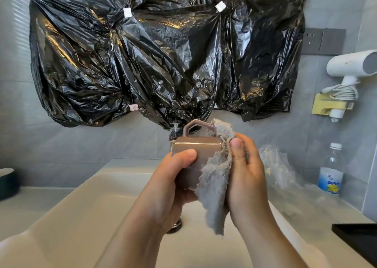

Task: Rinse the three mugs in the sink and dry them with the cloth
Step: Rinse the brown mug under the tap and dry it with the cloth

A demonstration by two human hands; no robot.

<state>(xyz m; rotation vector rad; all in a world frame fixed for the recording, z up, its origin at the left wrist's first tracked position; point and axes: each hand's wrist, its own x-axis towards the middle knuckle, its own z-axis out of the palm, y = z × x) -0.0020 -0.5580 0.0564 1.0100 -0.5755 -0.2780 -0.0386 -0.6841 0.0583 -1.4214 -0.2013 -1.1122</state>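
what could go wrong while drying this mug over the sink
1. The glossy mug lies on its side, gripped only by the left hand. If the right hand rubs hard, the mug could slip and chip on the hard sink below.
2. The cloth has a loose end hanging toward the basin. It might pick up leftover water and wet the mug again.

The mug I hold has a smooth, glossy glaze that catches the light, and the cloth I press to it is fuzzy, matt grey pile with a ragged edge. Below, the sink is smooth and faintly shiny; the sheeting ahead is crinkled, glossy black plastic.
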